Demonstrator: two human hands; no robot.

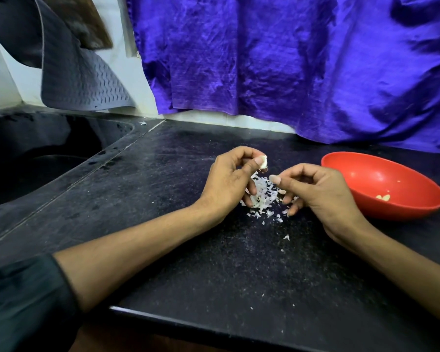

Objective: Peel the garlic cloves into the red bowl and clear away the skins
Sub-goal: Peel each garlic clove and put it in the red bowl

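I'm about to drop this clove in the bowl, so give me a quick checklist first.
1. Garlic clove held firmly: ok, the left hand pinches it at thumb and fingertip.
2. Clove fully peeled: cannot tell, fingers hide part of it.
3. Right hand free: cannot tell, its fingers are curled and may pinch a scrap.
4. Red bowl within reach: ok, it sits just right of the right hand, a few cloves inside.
5. Skins kept out of the bowl: ok, piled on the counter.

Black counter (188,250) under red bowl (366,168), skins (261,196)
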